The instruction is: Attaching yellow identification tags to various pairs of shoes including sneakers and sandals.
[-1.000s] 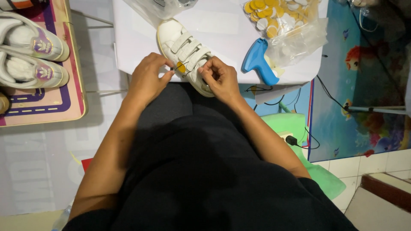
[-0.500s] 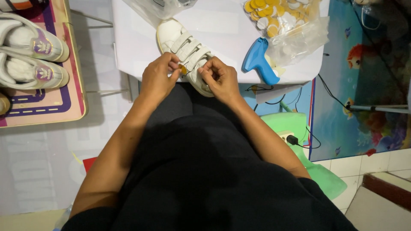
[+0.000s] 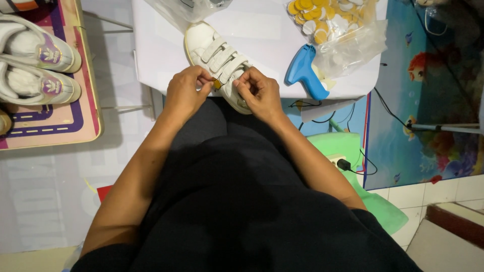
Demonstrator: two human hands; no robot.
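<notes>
A white strap-fastened sneaker [image 3: 212, 50] lies on the white table [image 3: 262, 35], its heel end at the near edge. My left hand [image 3: 185, 90] pinches a small yellow-orange piece [image 3: 217, 84] at the shoe's side, by the lowest strap. My right hand [image 3: 257, 93] grips the shoe's heel end, fingers curled on its rim. The two hands nearly touch over the shoe.
A blue glue gun [image 3: 302, 70] lies right of the shoe. A clear bag of yellow and white discs [image 3: 333, 25] sits behind it. Two white sneakers [image 3: 35, 65] rest on a mat at left. A cable and green cloth [image 3: 348, 156] lie on the floor at right.
My left hand has moved in from the shoe's left side to its lowest strap and pinched there. My right hand has stayed at the heel.
</notes>
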